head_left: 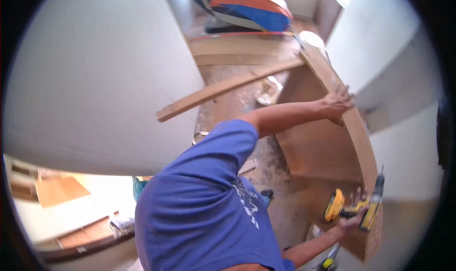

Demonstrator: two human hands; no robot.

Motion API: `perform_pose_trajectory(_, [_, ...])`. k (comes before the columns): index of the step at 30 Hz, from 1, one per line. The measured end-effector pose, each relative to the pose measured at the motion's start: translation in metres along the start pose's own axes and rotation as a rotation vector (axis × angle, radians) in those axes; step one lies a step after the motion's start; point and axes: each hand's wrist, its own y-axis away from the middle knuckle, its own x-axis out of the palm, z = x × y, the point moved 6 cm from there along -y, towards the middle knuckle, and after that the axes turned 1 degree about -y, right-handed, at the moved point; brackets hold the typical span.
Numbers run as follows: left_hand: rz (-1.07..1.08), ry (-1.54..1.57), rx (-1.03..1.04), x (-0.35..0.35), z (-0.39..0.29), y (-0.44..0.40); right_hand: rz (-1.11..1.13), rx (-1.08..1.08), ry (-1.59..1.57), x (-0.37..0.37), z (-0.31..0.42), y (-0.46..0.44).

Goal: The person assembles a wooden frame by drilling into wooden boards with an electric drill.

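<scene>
My left hand (338,103) grips the long edge of a wooden box-like carcass (362,140), with its fingers over the narrow top face. My right hand (352,219) is closed around the handle of a yellow and black cordless drill (374,208). The drill's bit sticks up past the near end of that wooden edge, and its battery faces my body. Whether the bit touches the wood, I cannot tell. A long wooden batten (228,89) runs from the carcass's far corner out to the left.
A white bucket (311,39) stands behind the far corner. Orange and blue sheeting (251,7) covers something at the back. A large pale panel (104,81) fills the left side. Crumpled paper (269,91) lies on the scuffed floor (223,111). A white wall (413,157) is close on the right.
</scene>
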Motion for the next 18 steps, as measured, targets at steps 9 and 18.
perform_pose_trajectory(9, [0.335,0.110,-1.030,-0.129,0.193,0.350,0.554,0.329,-0.371,0.154,-0.039,-0.046])
perform_pose_trajectory(18, [0.334,0.066,-0.931,-0.125,0.200,0.360,0.657,0.398,-0.085,0.395,-0.071,-0.079])
